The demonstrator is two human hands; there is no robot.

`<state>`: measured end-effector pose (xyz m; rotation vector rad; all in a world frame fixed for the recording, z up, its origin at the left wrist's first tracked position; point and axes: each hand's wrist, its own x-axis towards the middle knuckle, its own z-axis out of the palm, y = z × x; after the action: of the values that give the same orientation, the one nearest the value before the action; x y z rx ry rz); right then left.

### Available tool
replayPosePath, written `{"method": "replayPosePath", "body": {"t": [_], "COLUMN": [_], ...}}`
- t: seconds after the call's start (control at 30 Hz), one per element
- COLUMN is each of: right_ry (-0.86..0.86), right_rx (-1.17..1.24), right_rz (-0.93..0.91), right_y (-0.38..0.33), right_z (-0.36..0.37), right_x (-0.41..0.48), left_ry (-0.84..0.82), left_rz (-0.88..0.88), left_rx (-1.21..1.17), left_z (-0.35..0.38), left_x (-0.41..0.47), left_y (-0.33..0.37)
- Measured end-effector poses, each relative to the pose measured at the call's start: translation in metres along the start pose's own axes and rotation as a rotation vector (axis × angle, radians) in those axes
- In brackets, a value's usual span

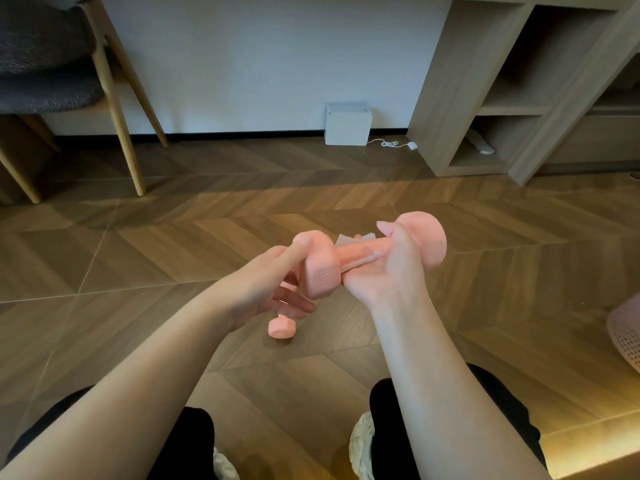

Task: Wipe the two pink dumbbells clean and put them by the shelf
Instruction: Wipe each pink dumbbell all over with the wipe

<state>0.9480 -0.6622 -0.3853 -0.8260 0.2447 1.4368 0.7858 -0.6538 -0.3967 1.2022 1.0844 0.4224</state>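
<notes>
I hold one pink dumbbell [320, 271] up in front of me, level above the floor. My left hand [266, 289] grips its near head, thumb on top and fingers underneath. My right hand [391, 265] is curled round the bar with a white wipe [349, 240] wrapped between palm and bar. The far head [427, 237] sticks out past my right hand. A second pink dumbbell [281, 328] lies on the wooden floor below my left hand, mostly hidden by it.
A wooden shelf unit [491, 98] stands at the back right. A white box [347, 124] with a cable sits by the wall. A chair [114, 98] stands at the left. A pink mesh object [627, 337] lies at the right edge. My knees and shoes are below.
</notes>
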Motion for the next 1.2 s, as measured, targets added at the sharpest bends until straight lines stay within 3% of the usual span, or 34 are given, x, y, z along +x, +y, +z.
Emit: {"method": "replayPosePath", "body": {"t": [0.17,0.33,0.47,0.57,0.73,0.9,1.03,1.1,1.2], "right_ry": [-0.003,-0.024,-0.005,-0.006,0.013,0.019,0.011,0.019,0.023], "right_rx": [0.003,0.001,-0.006,-0.024,-0.055,-0.08,-0.062,-0.062,-0.042], "right_rz": [0.007,0.005,-0.014,-0.015,-0.041,-0.028,-0.025,-0.027,-0.011], "right_y": [-0.002,-0.001,0.0,0.0,0.002,0.001,0.001,0.001,0.0], "right_z": [0.002,0.001,0.001,0.001,0.004,0.003,0.004,0.004,0.004], "right_x": [-0.002,-0.002,-0.001,-0.001,-0.007,-0.006,-0.006,-0.006,-0.006], "left_ry": [0.101,0.008,0.027,0.082,-0.033,0.118,0.007,-0.004,0.122], "left_rz": [0.264,-0.033,0.097,0.246,-0.002,0.188,-0.02,0.05,0.19], "left_rx": [0.228,-0.041,0.01,0.186,-0.007,0.145,-0.067,-0.085,0.066], "left_z": [-0.004,0.0,0.002,-0.004,0.001,0.003,0.003,0.006,0.004], "left_x": [0.001,0.001,0.001,0.002,0.001,0.003,0.0,-0.003,0.004], "left_y": [-0.006,-0.003,-0.004,-0.006,-0.007,-0.01,-0.007,-0.009,-0.009]}}
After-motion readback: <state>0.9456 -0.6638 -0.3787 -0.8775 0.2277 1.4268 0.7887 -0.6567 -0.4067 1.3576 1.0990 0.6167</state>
